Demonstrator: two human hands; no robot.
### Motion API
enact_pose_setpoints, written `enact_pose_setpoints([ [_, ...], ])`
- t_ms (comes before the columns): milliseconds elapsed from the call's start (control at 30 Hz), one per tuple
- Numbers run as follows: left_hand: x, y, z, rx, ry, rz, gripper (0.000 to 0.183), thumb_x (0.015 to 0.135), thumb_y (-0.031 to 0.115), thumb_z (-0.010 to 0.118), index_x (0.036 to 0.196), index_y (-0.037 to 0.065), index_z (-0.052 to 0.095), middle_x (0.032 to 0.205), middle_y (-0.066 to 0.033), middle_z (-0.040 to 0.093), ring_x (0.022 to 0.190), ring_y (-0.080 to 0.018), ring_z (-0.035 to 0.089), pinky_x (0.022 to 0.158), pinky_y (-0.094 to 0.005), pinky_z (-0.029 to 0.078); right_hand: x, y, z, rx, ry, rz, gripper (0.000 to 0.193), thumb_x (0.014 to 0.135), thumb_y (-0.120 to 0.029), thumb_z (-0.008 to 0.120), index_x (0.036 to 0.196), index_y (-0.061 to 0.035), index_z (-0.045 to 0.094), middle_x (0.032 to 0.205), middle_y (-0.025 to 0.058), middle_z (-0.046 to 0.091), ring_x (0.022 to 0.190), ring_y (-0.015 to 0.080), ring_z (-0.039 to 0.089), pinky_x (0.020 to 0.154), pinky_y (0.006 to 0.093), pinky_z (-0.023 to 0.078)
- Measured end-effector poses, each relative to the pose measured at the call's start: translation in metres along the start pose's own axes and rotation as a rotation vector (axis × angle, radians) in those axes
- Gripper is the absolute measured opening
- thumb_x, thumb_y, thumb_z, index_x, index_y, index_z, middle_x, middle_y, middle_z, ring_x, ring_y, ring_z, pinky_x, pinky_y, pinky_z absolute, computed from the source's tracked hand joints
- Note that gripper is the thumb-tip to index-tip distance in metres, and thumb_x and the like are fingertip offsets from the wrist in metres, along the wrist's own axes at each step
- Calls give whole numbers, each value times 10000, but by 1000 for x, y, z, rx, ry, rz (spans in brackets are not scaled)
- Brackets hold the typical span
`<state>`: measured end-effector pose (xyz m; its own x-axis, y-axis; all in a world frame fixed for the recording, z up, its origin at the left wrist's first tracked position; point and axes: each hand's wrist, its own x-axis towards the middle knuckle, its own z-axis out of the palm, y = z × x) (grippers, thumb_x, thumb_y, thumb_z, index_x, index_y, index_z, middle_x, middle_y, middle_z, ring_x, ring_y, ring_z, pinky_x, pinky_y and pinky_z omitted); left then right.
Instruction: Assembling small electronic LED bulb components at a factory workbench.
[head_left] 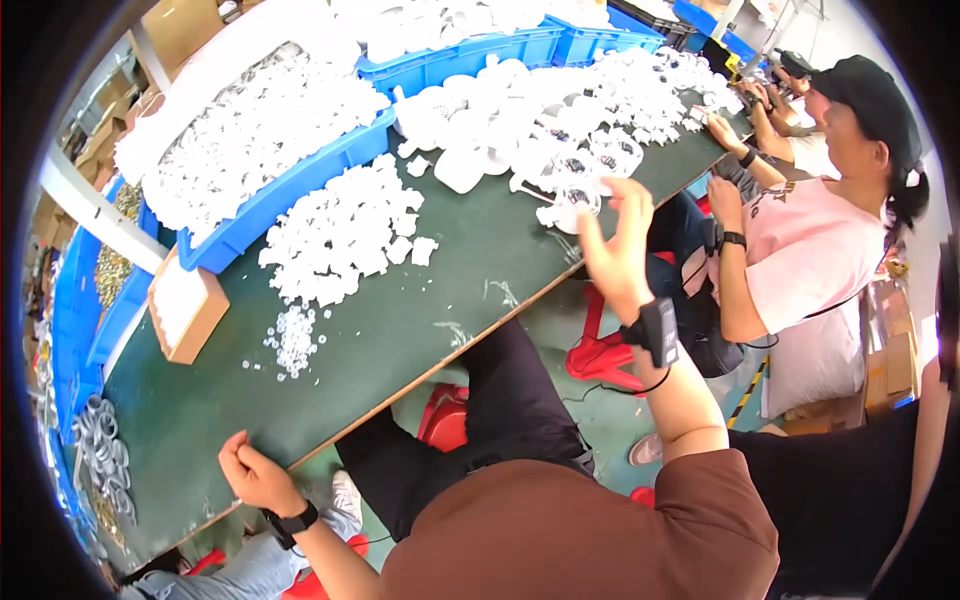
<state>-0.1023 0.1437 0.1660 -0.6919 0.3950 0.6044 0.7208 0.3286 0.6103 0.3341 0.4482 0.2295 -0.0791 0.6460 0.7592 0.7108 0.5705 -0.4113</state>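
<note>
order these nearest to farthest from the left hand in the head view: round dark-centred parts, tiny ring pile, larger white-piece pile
1. Tiny ring pile: beyond the left hand, slightly right.
2. Larger white-piece pile: past that, beside a blue bin.
3. Round dark-centred parts: far right, near the right hand.

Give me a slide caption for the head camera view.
Left hand by the green table, right hand open near piles of white parts.

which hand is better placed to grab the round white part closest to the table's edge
Probably the right hand: it is open and close beside that round white part, though contact is unclear. The left hand is curled by the edge of the table, much farther away.
</note>
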Motion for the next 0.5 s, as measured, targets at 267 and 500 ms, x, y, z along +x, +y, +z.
enact_pose_setpoints([
  [267, -3, -3, 3, 10, -13, -16, 192, 981, 21, 481, 1018, -27, 663, 971, -97, 675, 880, -198, 634, 834, -324, 519, 75, 138, 19, -111, -155, 212, 449, 990, -335, 651, 1381, -124, 586, 1428, 205, 519, 1363, 371, 447, 1118, 490, 353],
  [500, -4, 0, 0, 39, -14, -76, 206, 981, 18, 463, 1019, -24, 661, 959, -91, 658, 871, -192, 619, 833, -314, 510, 32, 129, 23, -299, -242, 141, 477, 1002, -438, 605, 1392, -165, 592, 1440, 237, 431, 1315, 450, 371, 1122, 523, 308],
])
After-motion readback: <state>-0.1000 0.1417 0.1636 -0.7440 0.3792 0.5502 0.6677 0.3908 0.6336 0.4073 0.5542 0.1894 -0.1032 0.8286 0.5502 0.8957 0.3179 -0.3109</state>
